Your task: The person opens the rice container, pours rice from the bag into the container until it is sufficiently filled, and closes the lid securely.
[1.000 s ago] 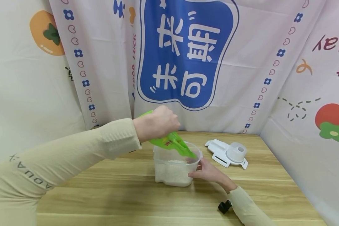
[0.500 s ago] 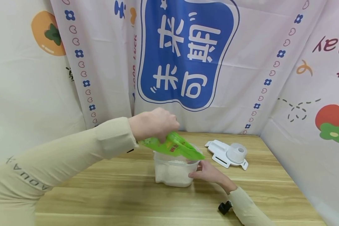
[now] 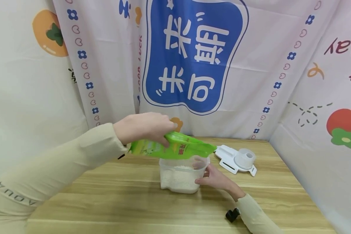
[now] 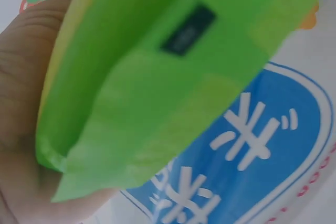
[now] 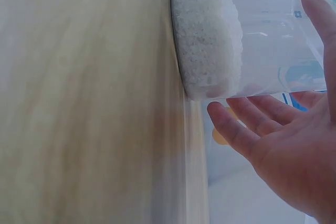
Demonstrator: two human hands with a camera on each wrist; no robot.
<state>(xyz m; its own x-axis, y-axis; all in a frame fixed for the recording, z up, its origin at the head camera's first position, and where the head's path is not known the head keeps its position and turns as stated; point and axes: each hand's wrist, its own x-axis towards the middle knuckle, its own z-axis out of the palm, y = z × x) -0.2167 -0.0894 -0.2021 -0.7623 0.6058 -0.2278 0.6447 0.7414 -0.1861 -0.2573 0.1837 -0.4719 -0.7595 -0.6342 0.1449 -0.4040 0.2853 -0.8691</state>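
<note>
Lid (image 3: 227,160) lies near right hand (image 3: 214,178); bag (image 3: 190,148) overhangs container (image 3: 167,166).

Printed white cloth (image 3: 190,65) hangs — wood-grain table (image 3: 111,198) below.

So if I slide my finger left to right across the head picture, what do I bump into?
Orange fruit picture → left hand → clear tub → right hand → white lid → red fruit picture.
</note>
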